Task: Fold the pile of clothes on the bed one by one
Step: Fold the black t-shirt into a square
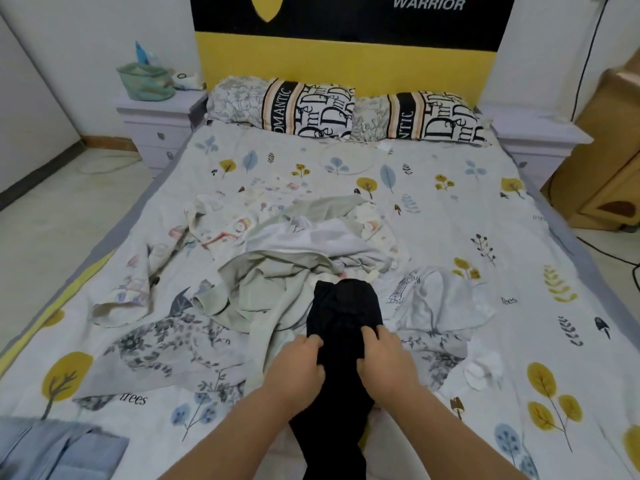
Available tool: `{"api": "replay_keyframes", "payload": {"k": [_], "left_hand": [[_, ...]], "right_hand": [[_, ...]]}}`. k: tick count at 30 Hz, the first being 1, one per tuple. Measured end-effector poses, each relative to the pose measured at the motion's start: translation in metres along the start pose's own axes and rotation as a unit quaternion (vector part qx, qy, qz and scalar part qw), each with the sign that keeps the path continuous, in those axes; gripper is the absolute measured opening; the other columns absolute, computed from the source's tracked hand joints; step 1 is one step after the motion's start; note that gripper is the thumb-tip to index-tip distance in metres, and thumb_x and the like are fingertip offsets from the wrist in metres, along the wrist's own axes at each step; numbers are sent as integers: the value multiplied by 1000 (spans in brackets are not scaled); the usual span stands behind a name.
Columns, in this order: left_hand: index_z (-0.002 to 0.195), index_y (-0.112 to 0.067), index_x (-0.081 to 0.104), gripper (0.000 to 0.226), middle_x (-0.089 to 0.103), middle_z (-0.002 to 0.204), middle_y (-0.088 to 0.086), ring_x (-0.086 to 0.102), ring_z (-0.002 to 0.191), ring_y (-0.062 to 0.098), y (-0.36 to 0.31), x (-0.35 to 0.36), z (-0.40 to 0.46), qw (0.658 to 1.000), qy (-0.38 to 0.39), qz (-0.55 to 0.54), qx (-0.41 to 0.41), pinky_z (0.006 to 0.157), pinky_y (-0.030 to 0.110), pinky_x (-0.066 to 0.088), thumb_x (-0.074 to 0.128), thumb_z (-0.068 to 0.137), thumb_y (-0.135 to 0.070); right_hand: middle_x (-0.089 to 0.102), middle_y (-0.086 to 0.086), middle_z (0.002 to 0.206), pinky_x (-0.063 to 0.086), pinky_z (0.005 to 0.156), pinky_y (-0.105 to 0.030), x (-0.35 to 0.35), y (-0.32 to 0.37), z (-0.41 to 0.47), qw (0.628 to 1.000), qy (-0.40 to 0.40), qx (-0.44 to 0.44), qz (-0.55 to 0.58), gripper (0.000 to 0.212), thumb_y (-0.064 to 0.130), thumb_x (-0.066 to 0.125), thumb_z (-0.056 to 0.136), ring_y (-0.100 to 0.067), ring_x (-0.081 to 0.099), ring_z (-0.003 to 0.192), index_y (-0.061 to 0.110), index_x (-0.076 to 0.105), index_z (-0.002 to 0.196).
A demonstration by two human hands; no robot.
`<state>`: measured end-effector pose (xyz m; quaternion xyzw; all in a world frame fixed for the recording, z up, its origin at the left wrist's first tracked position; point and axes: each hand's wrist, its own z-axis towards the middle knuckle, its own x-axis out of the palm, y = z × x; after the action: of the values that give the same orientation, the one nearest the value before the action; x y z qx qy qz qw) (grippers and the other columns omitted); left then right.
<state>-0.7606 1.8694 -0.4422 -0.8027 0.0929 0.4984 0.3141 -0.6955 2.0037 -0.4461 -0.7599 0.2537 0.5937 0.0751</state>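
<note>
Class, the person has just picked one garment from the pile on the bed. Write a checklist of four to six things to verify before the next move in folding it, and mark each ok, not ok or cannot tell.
1. Both hands hold the same garment: ok. The left hand and right hand both grip the black garment.
2. Only one garment is picked up: cannot tell; its far end lies on the pile.
3. Garment is spread flat: not ok; it is bunched and narrow.
4. Type of garment is known: cannot tell.
5. Bare sheet is available for laying it out: ok; the bed has open sheet to the right.
6. Rest of the pile is folded: not ok; it lies crumpled.
</note>
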Motion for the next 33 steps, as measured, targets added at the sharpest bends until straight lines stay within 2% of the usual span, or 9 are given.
{"api": "replay_keyframes", "payload": {"k": [5,8,11,13,16,19,21,27,33], "left_hand": [[147,-16,17,63,20,151,8,26,137,22,-2,24,57,998,-52,-28,4,107,28,29,44,91,-8],[150,-23,-3,79,-6,156,15,11,143,27,0,34,81,994,-105,29,5,112,33,22,45,90,-6],[150,-29,6,74,-13,155,15,-1,144,30,-1,45,98,987,-116,102,34,115,40,14,49,91,-16],[141,-26,32,50,-3,158,8,-5,145,26,-3,48,104,986,-69,142,58,115,43,5,46,93,-23],[118,-16,55,28,33,147,3,14,143,21,-4,40,102,991,-63,90,78,114,39,11,46,92,-24],[83,-9,58,11,60,85,3,57,92,22,-7,6,85,986,-67,-140,65,76,29,38,53,89,-17],[72,-9,54,16,52,65,0,50,65,15,-15,-27,69,958,-52,-276,55,63,27,36,57,86,-16],[82,-14,60,12,63,73,-5,60,64,2,-55,-149,14,876,-155,-449,81,58,12,45,54,93,-11],[78,-22,57,19,63,77,-3,60,66,4,-95,-251,-47,866,-237,-414,153,60,20,48,50,95,-18]], "right_hand": [[9,-11,155,29,109,-37,29,-16,45,997,-69,15,9,75,30,47,95,-26,15,142,14,0,150],[19,-11,153,27,110,-40,45,-23,57,998,-58,31,-16,68,33,52,93,-27,16,142,9,18,147],[62,-7,86,50,67,-36,45,-26,57,990,-121,-61,-28,35,19,85,57,-25,62,87,12,61,82],[44,4,56,37,46,-29,36,-27,50,988,-114,-100,-28,44,13,87,47,-18,54,54,20,46,62],[36,7,66,28,59,-28,27,-35,38,994,-67,-51,70,22,14,53,90,-19,45,68,17,33,82],[36,8,63,27,53,-24,10,-39,17,956,-88,27,277,28,9,46,94,-11,37,61,18,32,71],[34,5,61,27,52,-20,-10,-35,0,899,-119,82,413,35,3,48,92,-10,31,57,15,30,64],[43,-2,65,30,59,-28,-98,-31,-54,809,-185,122,545,21,8,44,93,-15,39,62,2,47,74],[39,0,60,25,55,-29,-212,-18,-118,828,-309,41,467,30,9,44,95,-14,35,58,10,43,64]]}}
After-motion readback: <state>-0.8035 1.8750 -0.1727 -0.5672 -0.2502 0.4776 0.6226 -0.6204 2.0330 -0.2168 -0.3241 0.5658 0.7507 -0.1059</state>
